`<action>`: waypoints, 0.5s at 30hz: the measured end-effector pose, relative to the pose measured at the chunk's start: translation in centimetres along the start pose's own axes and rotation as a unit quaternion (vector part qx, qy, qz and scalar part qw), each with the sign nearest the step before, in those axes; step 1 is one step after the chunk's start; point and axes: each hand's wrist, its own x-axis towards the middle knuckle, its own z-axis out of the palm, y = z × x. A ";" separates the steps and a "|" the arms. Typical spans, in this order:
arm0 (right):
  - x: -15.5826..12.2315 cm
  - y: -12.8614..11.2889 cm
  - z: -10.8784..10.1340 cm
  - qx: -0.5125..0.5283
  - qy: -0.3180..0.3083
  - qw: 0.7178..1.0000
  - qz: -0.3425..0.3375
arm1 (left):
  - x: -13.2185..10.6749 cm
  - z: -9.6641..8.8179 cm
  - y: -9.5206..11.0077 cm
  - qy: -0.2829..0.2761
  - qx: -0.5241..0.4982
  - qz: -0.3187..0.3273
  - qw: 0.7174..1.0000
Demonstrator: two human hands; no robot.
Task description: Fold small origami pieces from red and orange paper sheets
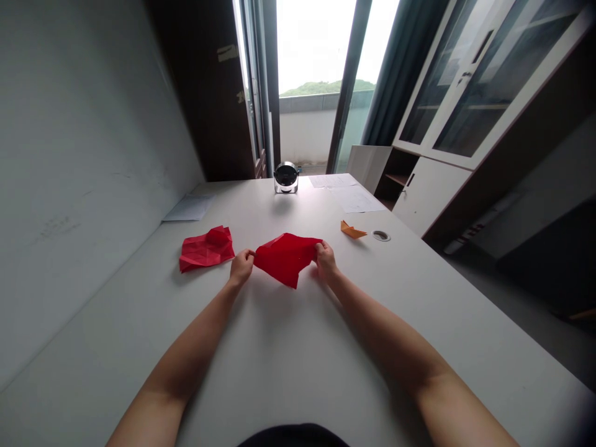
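A creased sheet of red paper (286, 257) is stretched between my two hands, just over the white table. My left hand (242, 266) pinches its left corner. At the opposite side, my right hand (326, 257) grips the right corner between thumb and fingers. The sheet's lower edge hangs down to a point near the middle. To the left of my left hand lies a second red sheet (205, 249), crumpled with fold lines. An orange folded paper boat (352, 230) rests on the table to the right of my right hand.
A round cable hole (381, 236) is set in the white table (288, 360). A small black fan-like device (285, 177) stands at the far edge. Papers lie at the back left (189, 208) and white sheets (356, 198) at the back right. A wall borders the left side.
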 end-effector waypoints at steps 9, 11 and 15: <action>-0.6 -0.1 0.9 -0.041 -0.069 0.997 0.017 | -1.2 0.2 2.6 -0.073 -0.024 0.068 0.995; -0.9 -0.3 1.0 -0.044 -0.093 0.994 0.033 | -1.4 0.4 2.7 -0.099 -0.074 0.056 0.991; -1.1 -0.7 1.0 -0.057 -0.105 0.993 0.022 | -1.3 0.8 2.3 -0.122 -0.184 0.017 0.975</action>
